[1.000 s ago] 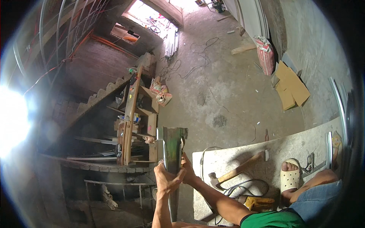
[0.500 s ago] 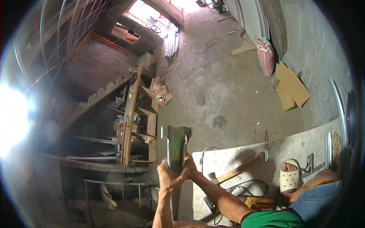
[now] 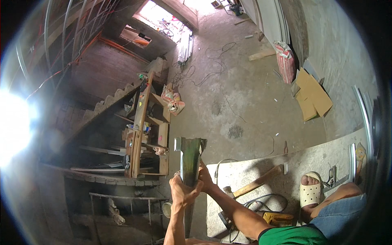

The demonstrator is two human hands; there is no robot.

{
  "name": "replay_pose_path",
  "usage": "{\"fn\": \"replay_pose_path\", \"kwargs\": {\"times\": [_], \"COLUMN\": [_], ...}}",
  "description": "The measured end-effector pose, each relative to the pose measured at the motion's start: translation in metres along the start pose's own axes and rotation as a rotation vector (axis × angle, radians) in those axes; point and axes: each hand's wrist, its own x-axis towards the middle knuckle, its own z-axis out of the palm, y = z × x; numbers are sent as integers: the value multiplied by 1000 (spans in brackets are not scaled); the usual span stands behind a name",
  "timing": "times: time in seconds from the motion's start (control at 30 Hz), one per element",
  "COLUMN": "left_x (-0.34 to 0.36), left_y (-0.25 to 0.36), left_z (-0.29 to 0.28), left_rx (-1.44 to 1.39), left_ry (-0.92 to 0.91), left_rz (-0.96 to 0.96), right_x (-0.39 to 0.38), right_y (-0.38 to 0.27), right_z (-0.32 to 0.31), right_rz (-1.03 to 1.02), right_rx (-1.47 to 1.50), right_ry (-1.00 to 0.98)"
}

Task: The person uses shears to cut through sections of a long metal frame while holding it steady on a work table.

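Observation:
A long metal channel [image 3: 190,161] with bent flanges and a greenish sheen on its inner face stands out in front of me, its flared end pointing away. My left hand [image 3: 184,191] wraps round its left side, thumb across the front. On the other side my right hand [image 3: 205,178] grips the channel's right edge; part of those fingers is hidden behind the metal. Under and beside my right forearm, a hammer [image 3: 258,181] with a wooden handle and a yellow power tool [image 3: 278,218] with a dark cord lie on a pale board [image 3: 300,163].
My foot in a cream clog [image 3: 310,192] rests on the board, near pliers [image 3: 331,173] and metal strips [image 3: 352,161]. A wooden shelf unit [image 3: 163,136] stands to the left. Farther off are cardboard [image 3: 312,96], a red-striped sack [image 3: 286,63] and a loose cable [image 3: 222,61] on the floor.
The channel's far end has dipped very slightly toward me. Both hands keep the same grip, and the tools on the board have not moved.

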Motion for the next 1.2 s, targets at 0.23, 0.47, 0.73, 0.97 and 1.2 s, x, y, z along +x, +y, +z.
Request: {"fn": "replay_pose_path", "kwargs": {"times": [0.23, 0.47, 0.73, 0.97, 1.2], "left_x": [3, 5, 4, -13, -43], "left_y": [4, -2, -12, -17, -42], "left_z": [3, 3, -13, -55, -107], "left_rx": [42, 4, -216, 94, 595], "left_ry": [-5, -42, 70, 260, 787], "left_rz": [4, -26, -184, -28, 170], "right_x": [0, 2, 12, 65, 187], "right_y": [6, -6, -14, -11, -100], "right_z": [-6, -6, -36, -132, -182], "right_rz": [-94, -42, 151, 101, 290], "right_rx": [-30, -9, -156, -774, -1074], "right_ry": [-23, 39, 287, -11, -469]}}
